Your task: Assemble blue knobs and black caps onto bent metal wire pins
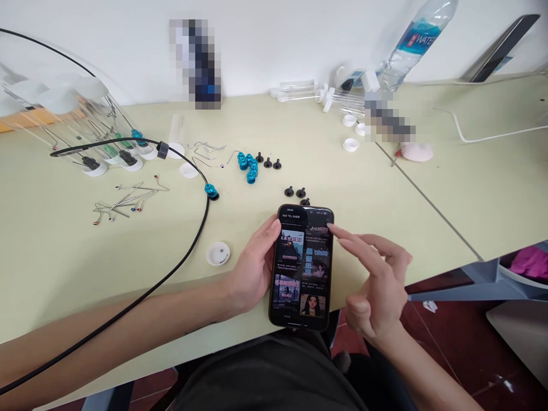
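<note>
Left hand (252, 268) grips the smartphone (302, 267) by its edge, over the near rim of the worktop (51, 251). Right hand (377, 279) is loose, holding nothing, forefinger tip at the screen's upper right corner. Black screws (295, 192) lie just beyond.

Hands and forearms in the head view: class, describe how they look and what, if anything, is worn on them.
Both the left hand and right hand are bare: no gloves, rings, watch or wristbands visible. Both forearms are uncovered as far as the picture's edge, with no sleeves in view. Fingernails are short and unpainted. No markings show.
</note>
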The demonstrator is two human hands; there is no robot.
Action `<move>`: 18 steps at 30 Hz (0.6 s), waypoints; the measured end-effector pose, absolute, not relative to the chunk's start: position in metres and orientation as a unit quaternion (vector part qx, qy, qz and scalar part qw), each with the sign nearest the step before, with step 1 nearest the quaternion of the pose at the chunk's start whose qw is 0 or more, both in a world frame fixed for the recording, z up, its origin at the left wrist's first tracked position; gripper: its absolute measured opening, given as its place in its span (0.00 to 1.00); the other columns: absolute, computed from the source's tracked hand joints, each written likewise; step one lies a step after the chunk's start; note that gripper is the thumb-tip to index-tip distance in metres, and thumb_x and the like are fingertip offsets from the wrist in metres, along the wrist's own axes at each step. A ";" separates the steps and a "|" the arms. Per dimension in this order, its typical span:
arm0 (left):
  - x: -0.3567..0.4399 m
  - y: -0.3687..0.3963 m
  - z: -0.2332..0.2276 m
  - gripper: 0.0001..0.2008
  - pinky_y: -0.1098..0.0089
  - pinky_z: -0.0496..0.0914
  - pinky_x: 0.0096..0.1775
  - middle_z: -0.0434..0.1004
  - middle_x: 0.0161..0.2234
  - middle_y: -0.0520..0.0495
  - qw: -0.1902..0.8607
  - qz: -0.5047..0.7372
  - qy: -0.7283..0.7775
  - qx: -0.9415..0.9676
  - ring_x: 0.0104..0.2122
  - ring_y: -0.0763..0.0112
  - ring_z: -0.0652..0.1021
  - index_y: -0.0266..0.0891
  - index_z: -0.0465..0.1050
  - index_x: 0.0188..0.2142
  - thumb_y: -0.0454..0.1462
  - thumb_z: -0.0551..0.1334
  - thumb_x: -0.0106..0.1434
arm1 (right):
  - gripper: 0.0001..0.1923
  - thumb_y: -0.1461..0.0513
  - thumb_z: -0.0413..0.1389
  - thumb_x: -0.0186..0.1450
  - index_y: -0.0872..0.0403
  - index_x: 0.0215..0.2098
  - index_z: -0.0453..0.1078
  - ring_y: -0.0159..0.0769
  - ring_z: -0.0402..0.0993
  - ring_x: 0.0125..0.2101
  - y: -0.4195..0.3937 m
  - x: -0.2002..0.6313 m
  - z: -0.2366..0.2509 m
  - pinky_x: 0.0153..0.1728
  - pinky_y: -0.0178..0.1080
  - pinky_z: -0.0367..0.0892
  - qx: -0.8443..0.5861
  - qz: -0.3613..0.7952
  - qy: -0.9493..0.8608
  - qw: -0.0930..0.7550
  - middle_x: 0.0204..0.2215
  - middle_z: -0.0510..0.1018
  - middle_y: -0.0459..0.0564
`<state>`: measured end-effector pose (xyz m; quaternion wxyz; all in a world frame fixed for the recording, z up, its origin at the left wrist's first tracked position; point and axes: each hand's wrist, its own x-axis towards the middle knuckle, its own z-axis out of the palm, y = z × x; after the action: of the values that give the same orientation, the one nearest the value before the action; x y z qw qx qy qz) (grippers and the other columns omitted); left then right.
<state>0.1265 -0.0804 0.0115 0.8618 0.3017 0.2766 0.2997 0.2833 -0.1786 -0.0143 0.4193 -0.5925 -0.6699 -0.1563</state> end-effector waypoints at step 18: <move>0.126 -0.081 0.010 0.14 0.67 0.70 0.46 0.77 0.45 0.47 0.861 0.306 0.265 0.310 0.46 0.65 0.76 0.41 0.72 0.47 0.43 0.53 0.70 | 0.31 0.46 0.40 0.71 0.56 0.62 0.59 0.51 0.69 0.48 -0.176 0.283 -0.007 0.41 0.50 0.58 -0.519 -0.110 -0.767 0.362 0.50 0.77 0.58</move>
<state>0.1265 -0.0814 0.0097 0.8606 0.3097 0.2648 0.3055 0.2831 -0.1763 -0.0074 0.3618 -0.5191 -0.7665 -0.1098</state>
